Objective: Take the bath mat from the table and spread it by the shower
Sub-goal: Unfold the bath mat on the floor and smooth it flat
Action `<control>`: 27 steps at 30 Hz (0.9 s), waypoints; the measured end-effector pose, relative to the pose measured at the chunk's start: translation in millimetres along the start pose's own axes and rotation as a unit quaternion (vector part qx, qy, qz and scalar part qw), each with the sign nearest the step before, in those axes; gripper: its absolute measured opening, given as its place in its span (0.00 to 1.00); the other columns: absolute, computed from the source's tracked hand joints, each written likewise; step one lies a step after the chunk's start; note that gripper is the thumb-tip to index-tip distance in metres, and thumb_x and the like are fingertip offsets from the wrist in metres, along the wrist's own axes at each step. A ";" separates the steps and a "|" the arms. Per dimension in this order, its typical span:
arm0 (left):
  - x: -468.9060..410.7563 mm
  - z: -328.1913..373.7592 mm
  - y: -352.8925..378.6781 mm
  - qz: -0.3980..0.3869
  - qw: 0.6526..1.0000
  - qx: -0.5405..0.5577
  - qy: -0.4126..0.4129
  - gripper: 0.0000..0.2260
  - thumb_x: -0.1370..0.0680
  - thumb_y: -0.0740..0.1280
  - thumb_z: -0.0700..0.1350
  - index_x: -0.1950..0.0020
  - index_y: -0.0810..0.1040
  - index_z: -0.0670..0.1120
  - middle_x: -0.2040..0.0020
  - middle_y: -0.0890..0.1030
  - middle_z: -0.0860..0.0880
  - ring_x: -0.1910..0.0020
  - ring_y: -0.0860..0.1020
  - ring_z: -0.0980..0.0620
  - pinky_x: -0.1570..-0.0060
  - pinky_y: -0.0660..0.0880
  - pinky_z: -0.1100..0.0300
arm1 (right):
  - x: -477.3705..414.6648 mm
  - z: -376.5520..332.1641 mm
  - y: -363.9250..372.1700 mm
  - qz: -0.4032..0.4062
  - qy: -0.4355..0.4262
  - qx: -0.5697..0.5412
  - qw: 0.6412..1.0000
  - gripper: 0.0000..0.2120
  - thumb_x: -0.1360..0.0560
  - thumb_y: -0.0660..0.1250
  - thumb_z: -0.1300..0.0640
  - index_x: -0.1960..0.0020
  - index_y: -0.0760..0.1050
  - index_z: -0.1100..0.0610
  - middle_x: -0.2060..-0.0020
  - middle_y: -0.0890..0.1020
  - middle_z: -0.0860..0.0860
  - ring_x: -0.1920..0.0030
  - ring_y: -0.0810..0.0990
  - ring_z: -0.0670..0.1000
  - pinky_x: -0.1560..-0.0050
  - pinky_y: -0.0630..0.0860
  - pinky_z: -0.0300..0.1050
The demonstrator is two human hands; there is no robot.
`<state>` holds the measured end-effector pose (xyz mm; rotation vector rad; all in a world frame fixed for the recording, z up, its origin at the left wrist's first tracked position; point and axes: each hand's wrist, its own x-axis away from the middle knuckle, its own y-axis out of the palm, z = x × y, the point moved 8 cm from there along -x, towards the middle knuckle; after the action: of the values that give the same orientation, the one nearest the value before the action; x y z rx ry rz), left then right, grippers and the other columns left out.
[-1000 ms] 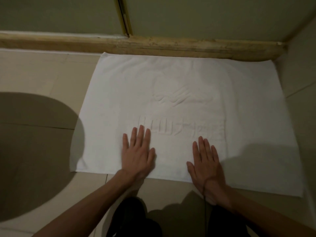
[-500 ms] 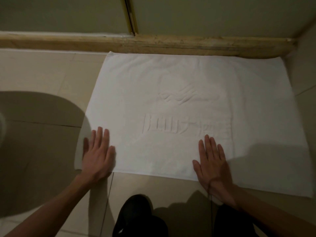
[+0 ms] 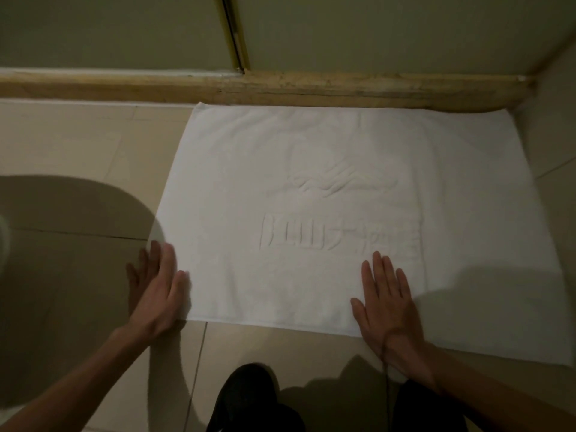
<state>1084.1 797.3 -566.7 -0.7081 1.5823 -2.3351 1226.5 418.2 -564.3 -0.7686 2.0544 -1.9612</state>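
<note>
The white bath mat (image 3: 327, 169) lies flat on the tiled floor, its far edge against the raised shower threshold (image 3: 343, 88). An embossed logo and characters show near its middle. My left hand (image 3: 157, 291) rests flat with fingers apart on the mat's near left corner, partly over the floor. My right hand (image 3: 388, 302) lies flat, palm down, on the near edge right of centre. Neither hand holds anything.
Glass shower panels with a brass-coloured frame strip (image 3: 235, 35) rise behind the threshold. A wall (image 3: 554, 135) stands close to the mat's right side. A round shadow (image 3: 62, 260) covers the beige tiles at left. My dark-clothed knees (image 3: 249, 400) are at the bottom.
My left hand has slid left across the mat, from near the centre to the near left corner. My right hand has stayed in place on the near edge.
</note>
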 end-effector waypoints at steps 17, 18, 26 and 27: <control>-166.7 376.5 24.2 -0.039 0.940 -0.063 0.332 0.28 0.19 0.41 0.59 0.21 0.41 0.51 0.22 0.36 0.45 0.24 0.34 0.48 0.28 0.33 0.53 | -80.2 43.5 -86.5 0.136 0.084 -0.091 0.983 0.33 0.20 0.38 0.50 0.41 0.78 0.65 0.40 0.77 0.63 0.37 0.74 0.61 0.33 0.52 0.44; -177.8 394.5 29.2 -0.043 0.935 -0.080 0.342 0.28 0.19 0.41 0.59 0.21 0.40 0.51 0.22 0.35 0.45 0.25 0.33 0.48 0.28 0.33 0.51 | -88.7 52.8 -93.8 0.151 0.097 -0.094 0.979 0.27 0.20 0.45 0.53 0.41 0.78 0.65 0.39 0.77 0.63 0.39 0.76 0.62 0.33 0.51 0.44; -243.4 458.7 67.3 -0.063 0.930 -0.166 0.323 0.29 0.19 0.41 0.59 0.22 0.38 0.49 0.22 0.36 0.42 0.24 0.35 0.43 0.28 0.33 0.44 | -146.7 89.5 -88.9 0.145 0.091 -0.106 0.979 0.24 0.34 0.57 0.54 0.45 0.81 0.63 0.41 0.79 0.62 0.35 0.67 0.58 0.33 0.52 0.46; -249.7 458.6 71.0 -0.059 0.935 -0.165 0.307 0.29 0.19 0.41 0.60 0.22 0.38 0.48 0.22 0.37 0.42 0.24 0.35 0.42 0.28 0.34 0.43 | -150.9 92.0 -88.0 0.158 0.085 -0.112 0.977 0.25 0.34 0.55 0.54 0.45 0.81 0.63 0.42 0.79 0.62 0.35 0.66 0.56 0.33 0.52 0.46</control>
<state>1527.0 511.9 -559.7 -0.1130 2.2842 -2.5581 1418.7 413.9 -519.1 -0.2910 2.3540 -1.6928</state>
